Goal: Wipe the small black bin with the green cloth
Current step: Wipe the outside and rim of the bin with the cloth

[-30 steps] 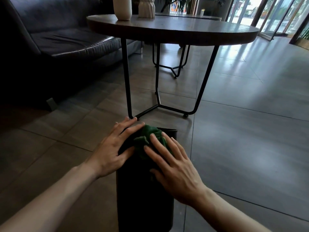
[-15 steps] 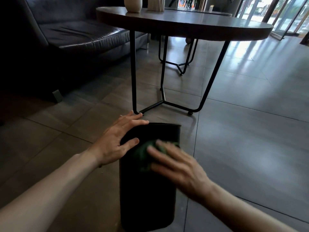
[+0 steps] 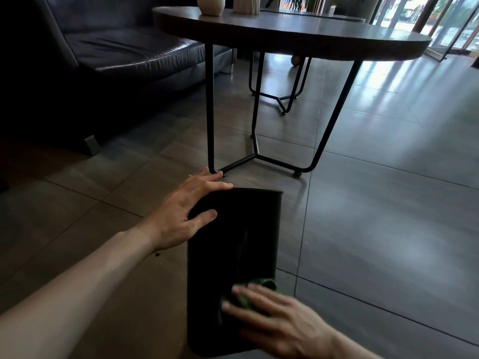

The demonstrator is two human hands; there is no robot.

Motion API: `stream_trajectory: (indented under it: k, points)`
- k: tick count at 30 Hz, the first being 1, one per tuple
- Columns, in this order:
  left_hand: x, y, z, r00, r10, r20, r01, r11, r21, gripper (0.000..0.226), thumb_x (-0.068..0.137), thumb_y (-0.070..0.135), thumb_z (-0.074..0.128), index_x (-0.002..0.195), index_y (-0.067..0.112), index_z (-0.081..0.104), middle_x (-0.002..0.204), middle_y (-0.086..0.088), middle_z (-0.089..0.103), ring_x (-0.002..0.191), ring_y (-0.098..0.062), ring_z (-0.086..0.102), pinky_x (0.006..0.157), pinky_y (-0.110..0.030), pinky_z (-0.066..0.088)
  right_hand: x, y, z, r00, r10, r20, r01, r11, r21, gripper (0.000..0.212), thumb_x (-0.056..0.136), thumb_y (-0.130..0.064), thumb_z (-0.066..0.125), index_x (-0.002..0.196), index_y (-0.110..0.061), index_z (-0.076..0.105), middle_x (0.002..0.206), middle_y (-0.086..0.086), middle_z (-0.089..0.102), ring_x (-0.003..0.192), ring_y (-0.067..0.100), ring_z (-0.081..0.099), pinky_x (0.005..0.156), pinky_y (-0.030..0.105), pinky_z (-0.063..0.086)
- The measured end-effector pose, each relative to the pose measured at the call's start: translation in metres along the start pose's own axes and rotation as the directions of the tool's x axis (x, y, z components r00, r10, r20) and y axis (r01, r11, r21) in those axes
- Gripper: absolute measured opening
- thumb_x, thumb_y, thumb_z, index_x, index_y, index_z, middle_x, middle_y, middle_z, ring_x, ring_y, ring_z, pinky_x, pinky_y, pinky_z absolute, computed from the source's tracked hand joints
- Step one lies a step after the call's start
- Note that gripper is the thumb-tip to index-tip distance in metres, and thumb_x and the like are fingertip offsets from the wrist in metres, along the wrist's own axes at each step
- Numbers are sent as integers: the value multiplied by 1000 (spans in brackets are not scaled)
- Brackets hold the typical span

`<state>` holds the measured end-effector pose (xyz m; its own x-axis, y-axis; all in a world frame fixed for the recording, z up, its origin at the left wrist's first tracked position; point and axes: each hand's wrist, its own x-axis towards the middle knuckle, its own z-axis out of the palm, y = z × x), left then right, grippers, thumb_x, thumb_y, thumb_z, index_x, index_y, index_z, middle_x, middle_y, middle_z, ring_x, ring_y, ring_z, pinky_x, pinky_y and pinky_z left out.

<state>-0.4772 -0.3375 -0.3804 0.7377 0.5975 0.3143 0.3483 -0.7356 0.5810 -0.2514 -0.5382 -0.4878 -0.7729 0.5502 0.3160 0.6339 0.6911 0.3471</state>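
Observation:
The small black bin (image 3: 241,234) lies tipped toward me on the tiled floor, its long side facing up. My left hand (image 3: 185,213) rests flat on the bin's upper left corner, fingers spread over the edge, steadying it. My right hand (image 3: 280,322) presses the green cloth (image 3: 248,294) against the bin's near end. Only a crumpled bit of cloth shows past my fingers; the rest is hidden under my palm.
A round dark table (image 3: 285,35) on thin black metal legs (image 3: 210,110) stands just beyond the bin, with two pale vases (image 3: 210,5) on top. A dark leather sofa (image 3: 108,53) fills the left. Open tiled floor (image 3: 388,203) stretches to the right toward glass doors.
My right hand has slid the green cloth down the bin's side, from its far end near the rim to the end closest to me. My left hand stayed at the upper corner.

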Motion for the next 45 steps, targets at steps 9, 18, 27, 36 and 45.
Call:
stream_trajectory:
  k: [9, 18, 27, 36, 45]
  points:
    - [6, 6, 4, 1000, -5, 1, 5, 1000, -2, 58, 92, 19, 67, 141, 43, 46, 159, 21, 34, 155, -5, 13, 127, -50, 11, 63, 75, -31, 790, 556, -259, -514, 830, 216, 23, 100, -6, 66, 122, -7, 74, 157, 18, 46, 150, 42, 36, 116, 56, 41]
    - [-4, 6, -1, 1000, 3, 15, -3, 1000, 6, 57, 95, 21, 66, 141, 46, 45, 160, 22, 33, 155, -2, 11, 127, -44, 10, -5, -22, -3, 997, 15, 72, -19, 999, 48, 37, 107, -32, 57, 143, -23, 61, 159, -1, 47, 152, 27, 31, 124, 35, 31]
    - [0, 8, 2, 1000, -21, -10, 20, 1000, -5, 59, 93, 19, 70, 141, 43, 47, 160, 22, 33, 155, -2, 12, 127, -51, 11, 61, 81, -33, 819, 537, -202, -507, 843, 180, 40, 99, -12, 64, 139, -12, 64, 162, 19, 37, 154, 44, 26, 121, 59, 31]
    - [-6, 2, -4, 1000, -16, 24, 15, 1000, 23, 55, 94, 31, 64, 141, 50, 43, 159, 27, 32, 154, -2, 13, 127, -50, 13, -4, -10, 14, 998, 12, 62, -14, 999, 39, 38, 112, -21, 46, 149, -23, 49, 172, 6, 19, 157, 38, 17, 121, 46, 36]
    - [1, 9, 3, 1000, -18, -8, 19, 1000, 20, 53, 93, 34, 60, 142, 48, 44, 158, 22, 35, 154, -2, 15, 126, -51, 15, 49, 74, -31, 804, 569, -171, -521, 814, 255, 45, 107, -21, 59, 151, -22, 51, 163, 11, 40, 154, 34, 31, 118, 53, 39]
